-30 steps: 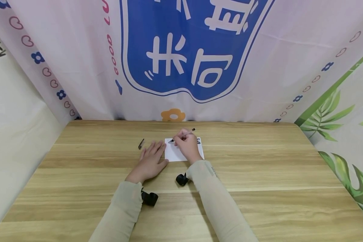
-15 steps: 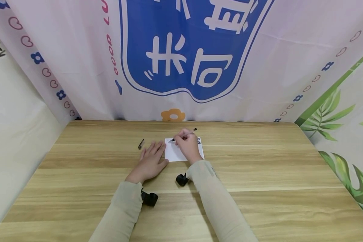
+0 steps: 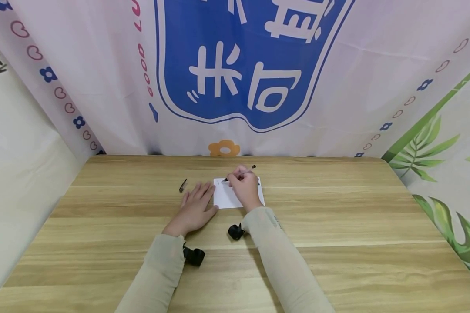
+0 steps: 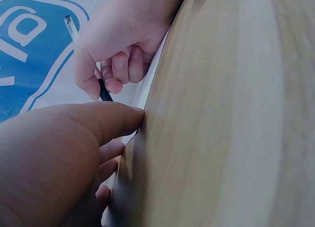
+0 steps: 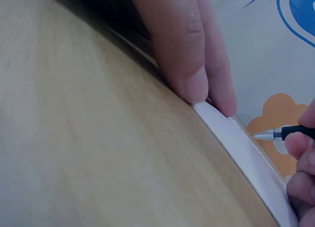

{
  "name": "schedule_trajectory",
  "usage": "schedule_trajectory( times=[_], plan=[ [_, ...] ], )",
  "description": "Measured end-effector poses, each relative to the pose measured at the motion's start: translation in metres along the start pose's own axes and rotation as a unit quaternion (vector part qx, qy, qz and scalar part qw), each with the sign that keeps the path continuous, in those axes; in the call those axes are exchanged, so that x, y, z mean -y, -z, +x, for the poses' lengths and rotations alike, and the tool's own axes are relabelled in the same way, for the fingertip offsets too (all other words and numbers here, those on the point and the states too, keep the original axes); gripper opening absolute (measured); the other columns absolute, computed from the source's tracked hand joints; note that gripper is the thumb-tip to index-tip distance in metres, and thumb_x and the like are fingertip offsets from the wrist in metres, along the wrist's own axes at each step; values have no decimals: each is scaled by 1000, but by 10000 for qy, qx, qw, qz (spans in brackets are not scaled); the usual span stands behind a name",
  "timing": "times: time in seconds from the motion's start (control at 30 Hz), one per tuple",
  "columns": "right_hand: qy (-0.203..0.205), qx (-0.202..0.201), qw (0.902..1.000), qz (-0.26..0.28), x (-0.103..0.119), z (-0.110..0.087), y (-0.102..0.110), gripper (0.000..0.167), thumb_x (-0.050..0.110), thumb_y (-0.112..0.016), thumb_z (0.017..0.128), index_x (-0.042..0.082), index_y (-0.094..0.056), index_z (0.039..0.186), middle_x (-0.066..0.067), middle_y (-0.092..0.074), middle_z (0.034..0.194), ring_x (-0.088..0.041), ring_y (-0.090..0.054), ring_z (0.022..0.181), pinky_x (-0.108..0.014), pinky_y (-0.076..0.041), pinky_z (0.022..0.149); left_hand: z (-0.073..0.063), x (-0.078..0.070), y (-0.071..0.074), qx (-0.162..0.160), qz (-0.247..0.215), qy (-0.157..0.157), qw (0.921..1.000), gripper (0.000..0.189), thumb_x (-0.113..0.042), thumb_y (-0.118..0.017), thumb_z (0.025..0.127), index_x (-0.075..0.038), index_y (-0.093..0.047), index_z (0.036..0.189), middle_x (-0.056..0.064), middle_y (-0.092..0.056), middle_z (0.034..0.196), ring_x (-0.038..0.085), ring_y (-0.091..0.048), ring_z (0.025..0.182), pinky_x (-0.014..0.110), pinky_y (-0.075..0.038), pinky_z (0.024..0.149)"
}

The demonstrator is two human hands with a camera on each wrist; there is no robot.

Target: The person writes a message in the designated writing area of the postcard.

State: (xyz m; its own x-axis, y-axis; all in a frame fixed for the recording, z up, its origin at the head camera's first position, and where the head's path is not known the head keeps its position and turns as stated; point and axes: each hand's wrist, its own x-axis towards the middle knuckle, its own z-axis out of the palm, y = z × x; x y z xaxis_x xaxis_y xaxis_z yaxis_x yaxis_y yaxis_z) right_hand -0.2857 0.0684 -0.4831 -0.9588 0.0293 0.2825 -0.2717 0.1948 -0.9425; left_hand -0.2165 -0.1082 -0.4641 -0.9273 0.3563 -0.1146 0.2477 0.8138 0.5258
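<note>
A small white sheet of paper (image 3: 226,198) lies on the wooden table, with faint marks near its upper left corner. My right hand (image 3: 243,188) rests over its right part and pinches a pen (image 5: 278,134) that has a black grip and a silver tip. The tip points left, at the upper part of the sheet. My left hand (image 3: 196,208) lies flat on the table, fingers extended; its thumb and fingertips press at the paper's left edge. Some dark print at the sheet's upper right corner is mostly hidden by the right hand.
A pen cap (image 3: 182,186) lies on the table (image 3: 337,226) left of the paper, just beyond the left fingers. A black wrist camera (image 3: 194,256) sits at the left cuff and another black camera (image 3: 236,232) at the right. A printed curtain (image 3: 113,87) hangs behind the table.
The right hand and pen have shifted slightly right along the upper part of the paper, and small marks show left of the tip. The left hand has stayed in place.
</note>
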Motion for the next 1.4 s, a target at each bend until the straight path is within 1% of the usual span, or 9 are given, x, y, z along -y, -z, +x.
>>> schedule_trajectory(
  times=[0.2, 0.4, 0.87, 1.2, 1.4],
  plan=[
    [39, 75, 9999, -104, -1, 2, -1, 16, 1, -65, 88, 4, -63, 73, -6, -63, 65, -15, -57, 57, -23, -43, 52, -1, -1, 2, -19, -35, -42, 10000, 66, -31, -49, 107, -3, -23, 161, 17, -12, 169, 39, 0, 155, 64, 3, 120],
    [81, 113, 9998, -158, -1, 3, -2, 14, 2, -65, 89, 4, -63, 75, -4, -63, 65, -14, -60, 59, -22, -45, 54, 0, -1, 4, -5, -21, -28, 10000, 67, -32, -49, 107, -4, -22, 161, 17, -11, 169, 39, 1, 155, 63, 3, 120],
    [7, 132, 9999, -102, 1, 3, -1, 15, 1, -66, 89, 4, -63, 75, -4, -63, 65, -14, -59, 59, -22, -44, 54, 0, -1, 4, 28, 21, -27, 10000, 66, -33, -48, 107, -4, -22, 161, 17, -11, 169, 39, 0, 155, 64, 3, 120],
    [36, 77, 9998, -196, -3, 3, -1, 16, 2, -66, 88, 5, -62, 73, -3, -63, 66, -15, -58, 59, -23, -43, 53, -1, -2, 4, 25, -45, -25, 10000, 66, -32, -48, 107, -3, -23, 161, 17, -11, 169, 40, 0, 155, 63, 3, 120],
    [-6, 81, 10000, -48, -3, 2, -1, 18, 0, -65, 90, 5, -61, 73, -3, -62, 64, -15, -58, 58, -24, -44, 53, -1, -2, 3, 4, -43, -18, 10000, 66, -31, -49, 107, -3, -23, 161, 17, -12, 169, 40, 0, 155, 64, 3, 120]
  ],
)
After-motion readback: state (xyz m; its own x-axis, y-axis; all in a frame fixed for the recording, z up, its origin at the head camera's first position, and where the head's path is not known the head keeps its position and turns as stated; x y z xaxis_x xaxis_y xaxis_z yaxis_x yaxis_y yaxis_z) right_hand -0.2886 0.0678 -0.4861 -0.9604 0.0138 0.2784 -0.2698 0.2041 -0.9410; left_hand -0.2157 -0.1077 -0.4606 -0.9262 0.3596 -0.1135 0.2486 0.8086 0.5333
